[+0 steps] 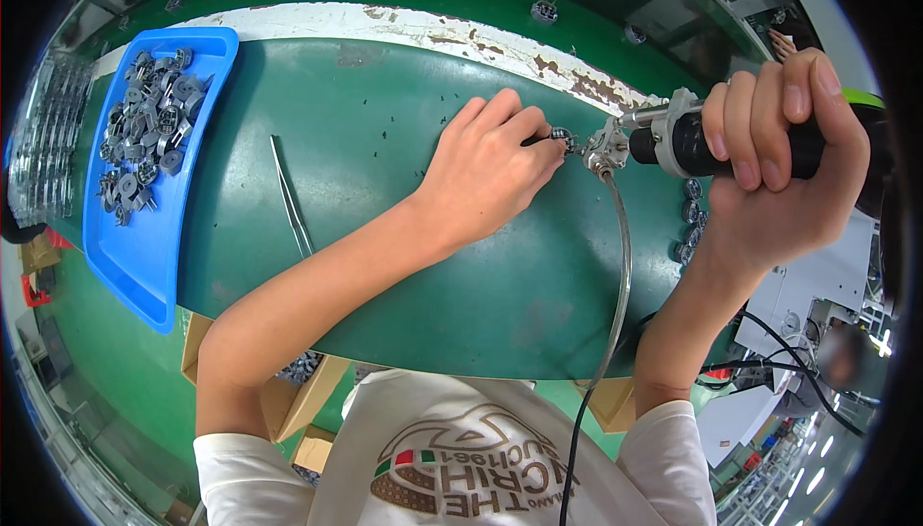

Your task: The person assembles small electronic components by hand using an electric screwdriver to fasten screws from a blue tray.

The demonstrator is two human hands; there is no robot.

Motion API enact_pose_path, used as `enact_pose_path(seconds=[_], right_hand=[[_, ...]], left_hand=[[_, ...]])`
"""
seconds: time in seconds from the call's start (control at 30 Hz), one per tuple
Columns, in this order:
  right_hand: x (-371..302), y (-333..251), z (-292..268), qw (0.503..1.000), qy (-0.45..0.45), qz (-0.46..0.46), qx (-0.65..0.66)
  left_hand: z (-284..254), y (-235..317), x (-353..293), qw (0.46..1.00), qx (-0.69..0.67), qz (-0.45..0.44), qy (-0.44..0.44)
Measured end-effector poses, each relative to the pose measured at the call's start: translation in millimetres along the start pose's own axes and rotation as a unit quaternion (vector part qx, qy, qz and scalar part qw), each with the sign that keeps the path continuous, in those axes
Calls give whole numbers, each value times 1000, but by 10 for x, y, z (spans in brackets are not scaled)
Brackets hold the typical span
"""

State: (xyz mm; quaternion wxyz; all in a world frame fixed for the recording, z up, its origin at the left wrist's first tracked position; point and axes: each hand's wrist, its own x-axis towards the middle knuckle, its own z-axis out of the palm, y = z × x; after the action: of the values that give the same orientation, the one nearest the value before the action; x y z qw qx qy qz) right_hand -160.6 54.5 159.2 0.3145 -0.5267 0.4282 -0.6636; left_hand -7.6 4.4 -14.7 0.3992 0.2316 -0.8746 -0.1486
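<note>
My right hand is wrapped round the black body of a power screwdriver, which lies nearly level and points left. At its front is a metal screw-feed head, from which a clear hose curves down toward me. My left hand pinches a small round grey part right at the screwdriver's tip. Fingers cover much of that part, so whether the bit touches it I cannot tell. A few tiny dark pieces, perhaps screws, are scattered on the green tabletop left of my hand.
A blue tray of grey round parts stands at the left, near metal tweezers. Several similar parts line the right side. Beyond a chipped white ledge, a green surface carries spaced parts. Black cables hang right.
</note>
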Motion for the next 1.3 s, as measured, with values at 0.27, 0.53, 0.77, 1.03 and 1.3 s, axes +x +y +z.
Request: enact_pose_path(seconds=[0.27, 0.53, 0.77, 1.03, 1.3], right_hand=[[31, 66, 35, 1000, -3, 10, -2], [89, 133, 25, 999, 26, 33, -21], [-41, -228, -162, 995, -36, -71, 53], [-172, -580, -629, 993, -36, -106, 40], [-34, -591, -574, 997, -9, -73, 32]], left_hand=[[-3, 13, 2, 1000, -4, -3, 0], [13, 38, 17, 1000, 7, -3, -3], [-182, -6, 23, 998, 36, -10, -41], [-2065, -447, -204, 943, 304, -117, 62], [-1863, -632, 7, 954, 267, -123, 49]])
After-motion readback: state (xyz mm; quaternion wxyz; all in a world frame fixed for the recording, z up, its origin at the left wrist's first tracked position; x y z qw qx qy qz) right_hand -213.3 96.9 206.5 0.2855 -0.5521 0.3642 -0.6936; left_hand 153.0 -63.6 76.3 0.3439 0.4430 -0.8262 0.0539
